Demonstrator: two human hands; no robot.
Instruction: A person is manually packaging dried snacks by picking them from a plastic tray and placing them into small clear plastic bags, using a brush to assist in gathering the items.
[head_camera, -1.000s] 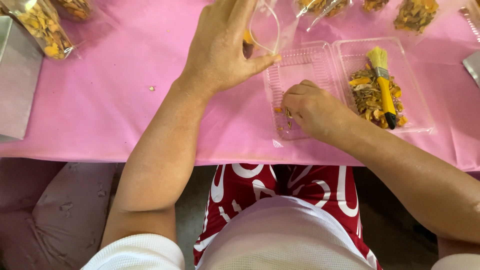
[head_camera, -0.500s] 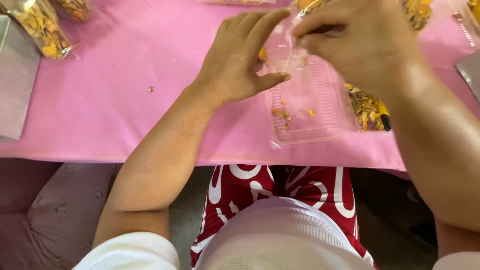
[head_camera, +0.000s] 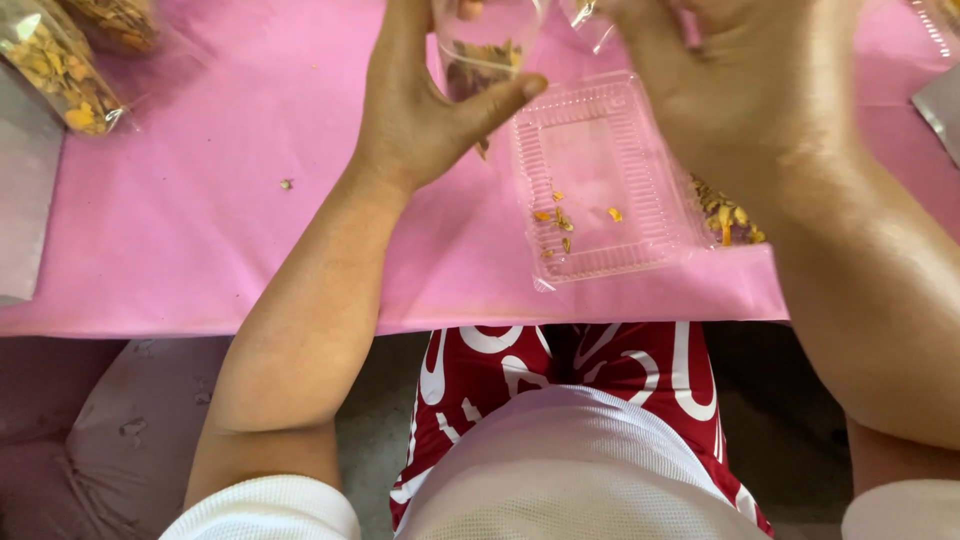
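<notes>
Left hand (head_camera: 425, 95), upper centre of frame: thumb and fingers clamped round a clear bag (head_camera: 480, 50) partly filled with dried brown and yellow bits, held upright above the pink cloth (head_camera: 230, 230). Right hand (head_camera: 745, 90), upper right: raised at the bag's mouth by the top edge; fingertips cut off by the frame, so whether they are pinched or apart cannot be told. Clear tray (head_camera: 600, 180), centre: lies on the cloth just right of the left thumb, nearly bare, a few yellow flakes (head_camera: 560, 218) in its lower part. Second tray's dried mix (head_camera: 725, 212), right of centre: mostly hidden under the right wrist. Filled bag (head_camera: 55, 70), upper left: lies on the cloth, well apart from both hands.
</notes>
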